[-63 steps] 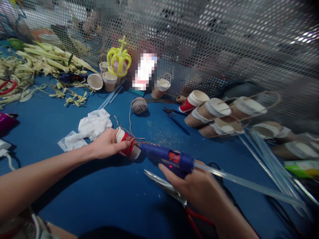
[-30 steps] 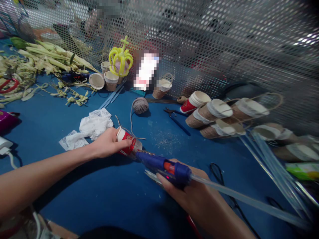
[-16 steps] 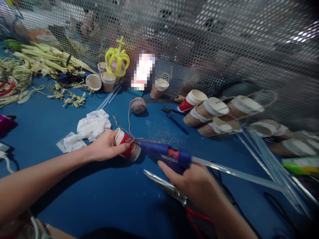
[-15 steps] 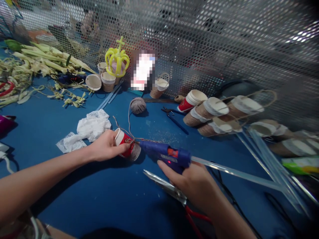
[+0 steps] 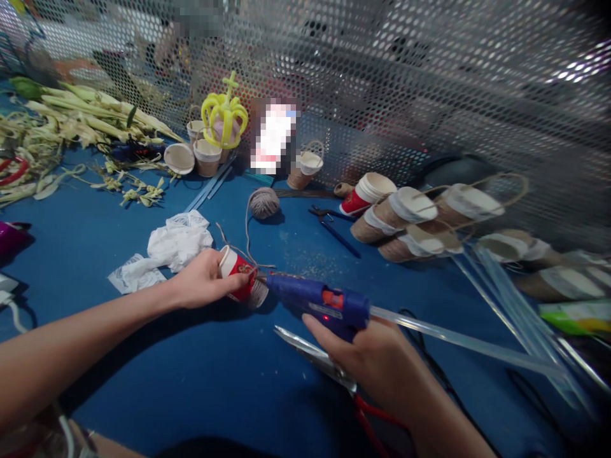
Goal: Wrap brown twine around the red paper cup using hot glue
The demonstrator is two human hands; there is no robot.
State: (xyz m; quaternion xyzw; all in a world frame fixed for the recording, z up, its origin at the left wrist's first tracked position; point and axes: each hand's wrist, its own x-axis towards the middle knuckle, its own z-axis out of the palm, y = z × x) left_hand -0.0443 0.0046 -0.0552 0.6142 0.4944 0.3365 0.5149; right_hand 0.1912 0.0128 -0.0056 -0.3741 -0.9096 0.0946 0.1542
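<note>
My left hand (image 5: pixel 206 280) is closed round a red and white paper cup (image 5: pixel 243 283), tilted on its side above the blue table. Grey-brown yarn is wound round the cup's lower end, and a strand runs back to a yarn ball (image 5: pixel 265 203). In my right hand (image 5: pixel 367 350) is a blue glue gun (image 5: pixel 324 302) with a small red light lit. Its nozzle points at the cup's wound side, at or very near the surface; contact is hard to tell. A long clear glue stick (image 5: pixel 458 340) sticks out of its rear. Scissors with red handles (image 5: pixel 315 357) lie under my right hand.
White lace cloth (image 5: pixel 179 242) lies beyond my left forearm. Several yarn-wrapped cups (image 5: pixel 410 207) stand at the right, near loose glue sticks (image 5: pixel 520 318). Pliers (image 5: pixel 337 232) lie mid-table. Behind rise a yellow crown (image 5: pixel 224 121) and a perforated metal screen (image 5: pixel 363 83).
The glue gun and my right hand have shifted slightly to the right and down. The cup has turned a little in my left hand, which stays in place.
</note>
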